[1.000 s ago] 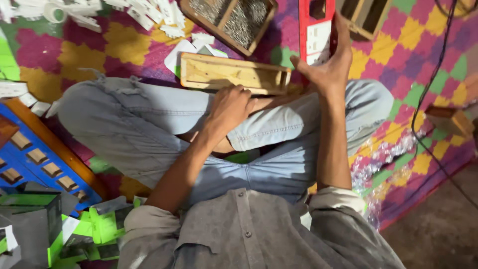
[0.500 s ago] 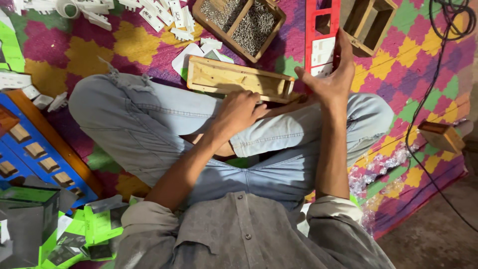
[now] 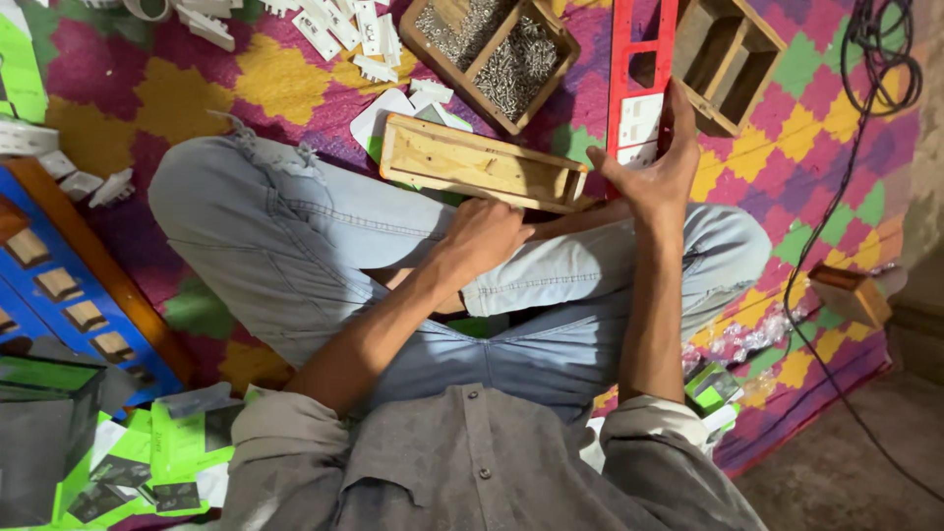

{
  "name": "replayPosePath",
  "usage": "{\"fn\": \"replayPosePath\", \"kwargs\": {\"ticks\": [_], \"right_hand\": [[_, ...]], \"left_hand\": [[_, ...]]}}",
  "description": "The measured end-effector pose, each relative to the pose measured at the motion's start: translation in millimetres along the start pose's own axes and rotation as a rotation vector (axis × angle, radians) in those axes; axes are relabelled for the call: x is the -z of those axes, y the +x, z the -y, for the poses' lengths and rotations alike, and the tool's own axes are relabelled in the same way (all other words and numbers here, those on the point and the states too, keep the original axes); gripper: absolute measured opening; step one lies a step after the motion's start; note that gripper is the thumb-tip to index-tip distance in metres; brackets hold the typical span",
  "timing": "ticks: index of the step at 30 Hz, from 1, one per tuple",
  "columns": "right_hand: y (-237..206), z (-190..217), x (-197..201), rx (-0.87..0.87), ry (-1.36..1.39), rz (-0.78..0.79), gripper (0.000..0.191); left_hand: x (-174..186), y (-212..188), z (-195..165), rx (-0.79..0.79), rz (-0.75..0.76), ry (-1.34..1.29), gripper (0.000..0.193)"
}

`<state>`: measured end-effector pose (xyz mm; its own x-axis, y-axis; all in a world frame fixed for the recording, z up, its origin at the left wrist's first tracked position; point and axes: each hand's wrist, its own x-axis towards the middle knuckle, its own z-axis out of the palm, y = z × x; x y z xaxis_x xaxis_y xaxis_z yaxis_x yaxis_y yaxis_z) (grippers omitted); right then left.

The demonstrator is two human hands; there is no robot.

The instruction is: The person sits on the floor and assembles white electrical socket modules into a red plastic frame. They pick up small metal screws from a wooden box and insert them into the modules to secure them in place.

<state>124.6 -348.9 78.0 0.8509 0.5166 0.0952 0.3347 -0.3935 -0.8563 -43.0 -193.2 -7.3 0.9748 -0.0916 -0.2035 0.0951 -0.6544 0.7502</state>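
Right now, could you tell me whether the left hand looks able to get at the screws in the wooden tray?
Probably yes. The left hand rests on the knee, and only the low wooden box lies between it and the screws; the tray is open-topped.
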Motion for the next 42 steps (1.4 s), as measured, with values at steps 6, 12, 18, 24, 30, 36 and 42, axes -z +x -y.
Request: {"fn": "replayPosePath", "kwargs": {"ticks": [6,12,18,24,30,36,42], "right_hand": [[-12.3,14.1,-17.6,-0.057,-0.020,0.153,0.107],[-50.8,57.4,-96.7,0.040,0.188,0.437,0.118],[-14.8,67.8,-58.9,0.058,-0.104,0.760,0.071],[69.5,34.8,-21.9,0.350,-0.898,0.546,0.039],[89.4,-0.7,-46.0,0.024,-0.645,0.392,0.018],[77.0,-5.3,-67.4,0.195,-0.831,0.402,0.052],[70.3,-12.5,-76.5,0.292,-0.917,0.506,0.040]], "left_hand": [[31.9,10.4,4.7,0.077,-0.257,-0.777,0.057],[45.9,-2.8,19.1,-0.061,-0.436,-1.558,0.069],[76.8,-27.8,34.5,0.085,-0.536,-1.721,0.073],[90.9,-23.2,37.3,0.166,-0.574,-1.792,0.088],[97.1,-27.3,33.7,0.278,-0.574,-1.841,0.089],[105.1,-31.7,28.2,0.381,-0.577,-1.929,0.085],[106.5,-30.5,28.3,0.339,-0.581,-1.917,0.086]]}}
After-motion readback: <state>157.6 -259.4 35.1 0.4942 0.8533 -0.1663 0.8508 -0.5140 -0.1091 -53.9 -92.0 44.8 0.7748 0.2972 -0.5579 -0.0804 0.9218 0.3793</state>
